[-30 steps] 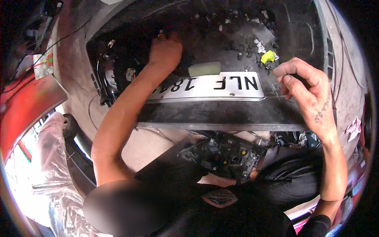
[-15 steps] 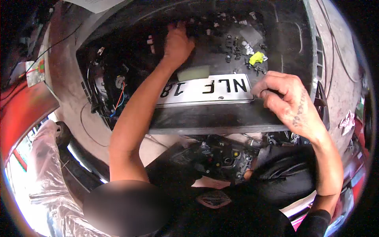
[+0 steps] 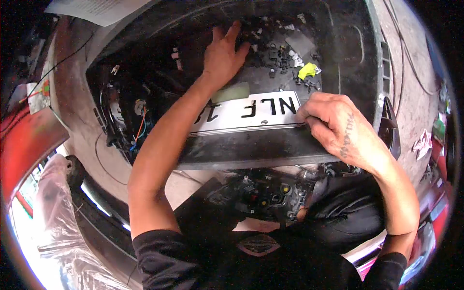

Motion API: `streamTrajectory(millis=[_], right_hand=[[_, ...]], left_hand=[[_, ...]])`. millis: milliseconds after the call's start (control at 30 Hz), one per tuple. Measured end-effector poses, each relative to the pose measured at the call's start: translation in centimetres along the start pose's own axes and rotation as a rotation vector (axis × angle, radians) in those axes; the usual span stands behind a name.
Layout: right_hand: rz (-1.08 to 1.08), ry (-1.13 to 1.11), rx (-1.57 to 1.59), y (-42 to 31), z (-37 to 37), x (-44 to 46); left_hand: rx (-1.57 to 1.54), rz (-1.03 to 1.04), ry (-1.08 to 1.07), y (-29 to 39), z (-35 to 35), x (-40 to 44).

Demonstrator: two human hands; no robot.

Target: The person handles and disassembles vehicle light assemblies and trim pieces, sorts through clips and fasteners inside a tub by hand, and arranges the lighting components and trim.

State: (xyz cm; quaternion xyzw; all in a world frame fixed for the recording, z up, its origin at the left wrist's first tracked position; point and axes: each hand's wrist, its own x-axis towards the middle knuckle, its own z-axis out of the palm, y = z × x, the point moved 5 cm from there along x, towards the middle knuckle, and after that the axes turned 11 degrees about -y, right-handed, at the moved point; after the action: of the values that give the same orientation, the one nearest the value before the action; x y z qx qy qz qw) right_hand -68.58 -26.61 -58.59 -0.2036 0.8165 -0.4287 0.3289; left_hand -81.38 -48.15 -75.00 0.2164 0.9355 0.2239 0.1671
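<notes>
My left hand (image 3: 223, 57) reaches into the black tray-like panel (image 3: 261, 147), its fingers spread over the dark surface with nothing held. My right hand (image 3: 340, 124) is closed, thumb and fingertips pressed together at the right end of a white number plate (image 3: 232, 116). What those fingertips hold, if anything, is hidden. The plate lies upside down to the view along the panel's near edge, partly covered by my left forearm. A pale green block (image 3: 230, 92) rests against its far edge. Beyond my right hand lie a yellow piece (image 3: 307, 71) and several small black and white clips (image 3: 296, 59).
Wires and a dark part (image 3: 118, 113) sit at the panel's left end. A printed sheet (image 3: 99, 10) is at the upper left. A dark mechanical assembly (image 3: 270, 193) lies near my legs. Clear plastic film (image 3: 63, 217) and a red panel (image 3: 36, 145) are on the left.
My left hand has moved right and its fingers have spread. My right hand has come left and down to the plate's end, its fingers still together. The view has shifted, showing more of the sheet.
</notes>
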Motion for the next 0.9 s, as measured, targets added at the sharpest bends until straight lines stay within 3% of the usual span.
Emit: streamTrajectory(millis=[67, 267, 367, 467, 633, 900], right_hand=[[0.012, -0.023, -0.019, 0.0, 0.2, 0.1], [-0.003, -0.004, 0.023, 0.4, 0.4, 0.2], [-0.012, -0.02, 0.01, 0.7, 0.5, 0.1], [0.0, -0.055, -0.015, 0.9, 1.0, 0.2], [0.002, -0.077, -0.019, 0.9, 1.4, 0.5], [0.031, -0.127, -0.04, 1.1, 1.4, 0.2]], left_hand=[[0.065, -0.015, -0.049, 0.1, -0.4, 0.8], [0.084, 0.265, 0.002, -4.3, -1.4, 0.8], [0.058, 0.074, 0.049, -5.3, -2.0, -0.4], [0.074, 0.172, 0.048, -3.2, -2.0, -1.3], [0.245, 0.174, -0.197, 1.2, -0.1, -1.7], [0.246, 0.223, -0.221, -0.7, -0.3, -4.1]])
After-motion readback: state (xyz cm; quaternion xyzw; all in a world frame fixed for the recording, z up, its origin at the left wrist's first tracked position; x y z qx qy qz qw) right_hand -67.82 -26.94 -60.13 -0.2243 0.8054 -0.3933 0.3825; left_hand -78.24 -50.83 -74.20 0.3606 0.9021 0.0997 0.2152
